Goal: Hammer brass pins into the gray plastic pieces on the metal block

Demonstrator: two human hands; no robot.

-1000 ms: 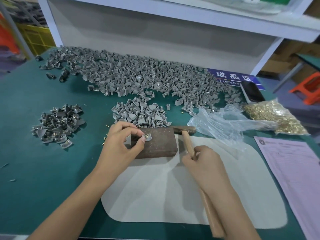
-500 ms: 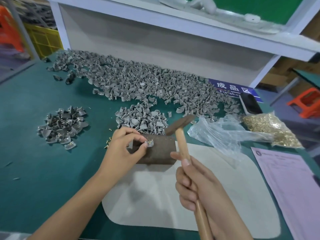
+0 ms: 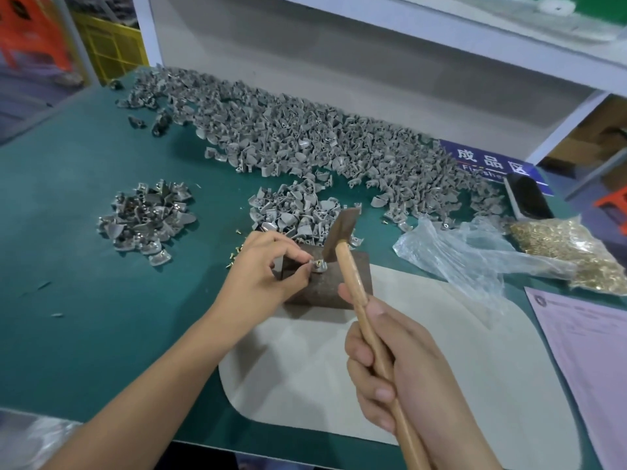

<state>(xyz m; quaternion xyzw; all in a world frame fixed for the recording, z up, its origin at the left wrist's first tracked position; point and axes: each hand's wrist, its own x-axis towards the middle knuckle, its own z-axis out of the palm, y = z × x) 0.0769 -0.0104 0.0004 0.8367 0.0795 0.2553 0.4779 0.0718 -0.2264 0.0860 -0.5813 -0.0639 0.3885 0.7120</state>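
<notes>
Head view, looking down on a green work mat. At frame centre, a rusty brown rectangular metal block [image 3: 325, 283], standing half on a pale beige pad [image 3: 424, 368]. On the block's top left corner, a small gray plastic piece [image 3: 319, 266] with a brass pin [image 3: 315, 263] seated in it, pinched steady between thumb and forefinger of the left hand [image 3: 264, 266]. Lower right, the right hand [image 3: 397, 364] wrapped tight around the long wooden handle of a small hammer [image 3: 342, 232]; handle running up and left from the fist, dark head poised just above and right of the pin, apparently not yet touching. Strike path judged short, down and slightly left, with the left fingertips [image 3: 307, 262] very near the target. Upper frame, a wide heap of loose gray plastic pieces [image 3: 305, 140]; middle left, a smaller darker pile [image 3: 146, 215]; right, a clear bag of brass pins [image 3: 559, 245].
</notes>
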